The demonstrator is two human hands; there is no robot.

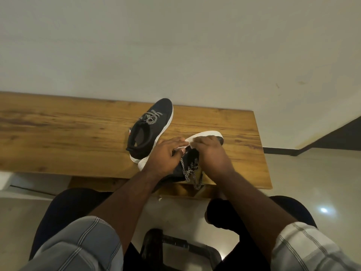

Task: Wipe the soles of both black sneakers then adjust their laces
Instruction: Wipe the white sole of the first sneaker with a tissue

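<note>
At near table [58, 133] edge, left hand [166, 153] grips tilted sneaker [187, 167], right hand [209, 151] presses white wipe [190, 143] on its sole, second sneaker [150, 128] upright just beyond; wiping step, laces likely next.

Legible text: none. No brand, label or no. readable on either sneaker [150, 128], the table [78, 133], or elsewhere.

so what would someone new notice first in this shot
Both hands meet over a black sneaker tipped on its side at the wooden table's near edge: the left hand and right hand hold it, its laces dangling. The second sneaker stands upright just behind.
</note>
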